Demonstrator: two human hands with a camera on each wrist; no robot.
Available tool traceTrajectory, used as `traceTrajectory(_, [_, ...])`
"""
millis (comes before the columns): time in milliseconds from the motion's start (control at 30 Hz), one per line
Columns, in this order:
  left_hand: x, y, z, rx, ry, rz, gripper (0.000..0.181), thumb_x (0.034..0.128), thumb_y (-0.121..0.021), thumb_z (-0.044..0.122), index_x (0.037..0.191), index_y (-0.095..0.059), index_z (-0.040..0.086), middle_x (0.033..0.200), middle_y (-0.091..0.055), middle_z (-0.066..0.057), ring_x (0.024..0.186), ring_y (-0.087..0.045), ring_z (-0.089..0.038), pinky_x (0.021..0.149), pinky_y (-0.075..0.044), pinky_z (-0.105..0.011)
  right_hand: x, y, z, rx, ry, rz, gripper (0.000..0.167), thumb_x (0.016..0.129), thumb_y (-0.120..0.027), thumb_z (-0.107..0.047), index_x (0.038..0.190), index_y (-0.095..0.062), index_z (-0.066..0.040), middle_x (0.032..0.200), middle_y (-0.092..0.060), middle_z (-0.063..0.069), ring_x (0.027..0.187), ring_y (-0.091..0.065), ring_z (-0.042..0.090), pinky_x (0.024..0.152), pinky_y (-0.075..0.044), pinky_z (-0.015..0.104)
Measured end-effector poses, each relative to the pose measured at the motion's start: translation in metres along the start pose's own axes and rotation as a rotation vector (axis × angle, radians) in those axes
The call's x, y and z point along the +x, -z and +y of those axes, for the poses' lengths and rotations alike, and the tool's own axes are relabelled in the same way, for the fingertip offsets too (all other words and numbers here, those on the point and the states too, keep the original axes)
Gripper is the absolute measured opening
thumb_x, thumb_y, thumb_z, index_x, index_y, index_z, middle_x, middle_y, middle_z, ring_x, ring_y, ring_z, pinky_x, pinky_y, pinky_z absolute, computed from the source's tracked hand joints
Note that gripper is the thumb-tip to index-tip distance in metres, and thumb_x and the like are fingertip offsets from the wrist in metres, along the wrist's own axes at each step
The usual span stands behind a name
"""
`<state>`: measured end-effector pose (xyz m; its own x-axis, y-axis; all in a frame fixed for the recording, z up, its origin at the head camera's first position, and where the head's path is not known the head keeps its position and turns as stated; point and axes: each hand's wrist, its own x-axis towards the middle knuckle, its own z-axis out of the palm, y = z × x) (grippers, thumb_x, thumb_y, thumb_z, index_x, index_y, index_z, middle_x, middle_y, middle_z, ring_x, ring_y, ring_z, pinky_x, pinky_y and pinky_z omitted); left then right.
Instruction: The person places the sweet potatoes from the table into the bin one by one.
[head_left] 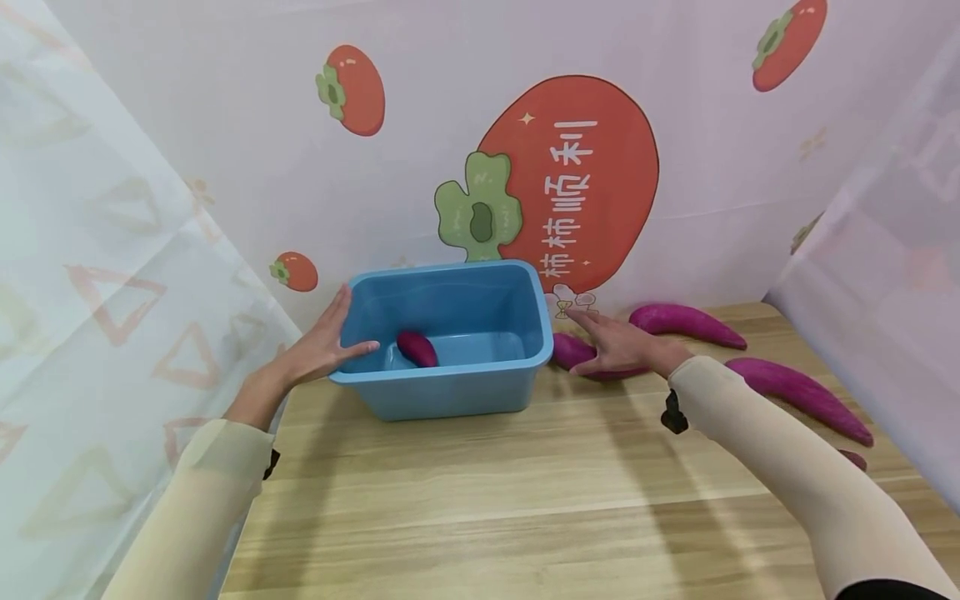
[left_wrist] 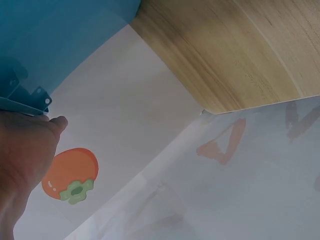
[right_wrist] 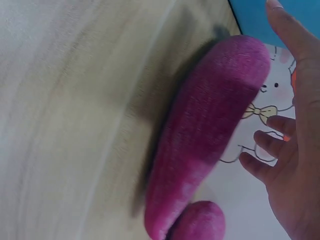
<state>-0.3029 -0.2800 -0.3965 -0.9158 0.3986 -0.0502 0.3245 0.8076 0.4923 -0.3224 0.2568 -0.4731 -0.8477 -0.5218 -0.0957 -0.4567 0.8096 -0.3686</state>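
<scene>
A blue plastic bin (head_left: pixel 450 392) stands at the back of the table. Inside it lies a small dark-purple oblong vegetable (head_left: pixel 417 348). My left hand (head_left: pixel 322 340) holds the bin's left rim, thumb over the inside. In the left wrist view, that hand (left_wrist: pixel 25 150) is at the bin's rim (left_wrist: pixel 25 106). Fingers spread, my right hand (head_left: pixel 618 343) hovers over a long purple eggplant-like vegetable (head_left: pixel 572 352) just right of the bin. The right wrist view shows that vegetable (right_wrist: pixel 207 120) apart from the hand (right_wrist: pixel 295 160).
Two more long purple vegetables lie to the right, one by the back wall (head_left: pixel 686 321) and one near the right side (head_left: pixel 802 396). Another reddish end (head_left: pixel 853 458) peeks from behind the right forearm. Printed cloth walls enclose the wooden table (head_left: pixel 465 508).
</scene>
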Motion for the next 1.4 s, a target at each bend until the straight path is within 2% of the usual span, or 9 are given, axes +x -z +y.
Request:
traceTrajectory(200, [0.001,-0.002,-0.001,-0.007,0.001,0.003,0.117,0.0981,-0.065,0.058,0.168,0.018,0.013,0.177,0.017,-0.011,0.163,0.006,-0.043,0.122,-0.013,-0.076,0.000,-0.012,0.003,0.033,0.008,-0.008,0.117,0.083,-0.084,-0.057,0.170,-0.020,-0.012,0.172,-0.028,0.020,0.154,-0.033,0.049,0.114,-0.037,0.075])
traceTrajectory(567, [0.002,-0.004,-0.005,-0.006,0.004,0.011,0.117,0.0980,-0.063,0.060,0.167,0.020,0.016,0.177,0.020,-0.005,0.163,0.008,-0.041,0.123,-0.012,-0.075,0.001,-0.030,0.009,0.069,0.052,0.032,0.124,0.081,-0.088,-0.057,0.170,-0.015,-0.010,0.171,-0.031,0.021,0.151,-0.038,0.049,0.117,-0.038,0.068])
traceTrajectory(867, [0.001,-0.004,-0.005,-0.003,0.000,0.011,0.116,0.0987,-0.064,0.057,0.168,0.018,0.012,0.177,0.018,-0.010,0.163,0.006,-0.043,0.121,-0.012,-0.077,0.003,-0.042,0.014,0.051,0.039,0.042,0.129,0.078,-0.086,-0.065,0.172,-0.012,-0.017,0.168,-0.037,0.021,0.149,-0.043,0.048,0.117,-0.039,0.068])
traceTrajectory(1000, [0.000,-0.004,-0.005,0.002,-0.002,0.010,0.116,0.0990,-0.064,0.057,0.168,0.017,0.010,0.177,0.017,-0.011,0.163,0.006,-0.044,0.121,-0.012,-0.078,0.003,-0.046,0.015,0.013,0.032,0.047,0.129,0.076,-0.084,-0.071,0.172,-0.013,-0.020,0.162,-0.045,0.022,0.144,-0.049,0.047,0.114,-0.042,0.067])
traceTrajectory(1167, [0.001,-0.003,-0.004,-0.004,-0.003,0.010,0.117,0.0990,-0.065,0.057,0.168,0.018,0.010,0.177,0.017,-0.012,0.163,0.006,-0.043,0.122,-0.011,-0.077,0.002,-0.048,0.015,-0.017,0.017,0.061,0.126,0.078,-0.082,-0.073,0.172,-0.015,-0.022,0.156,-0.052,0.023,0.139,-0.054,0.046,0.111,-0.045,0.068])
traceTrajectory(1400, [0.000,-0.003,-0.004,-0.012,-0.007,0.015,0.117,0.0987,-0.065,0.056,0.168,0.017,0.011,0.177,0.016,-0.012,0.163,0.005,-0.044,0.121,-0.012,-0.078,0.001,-0.050,0.016,-0.046,0.047,0.104,0.107,0.089,-0.080,-0.059,0.170,-0.023,-0.019,0.149,-0.059,0.023,0.132,-0.060,0.045,0.107,-0.050,0.066])
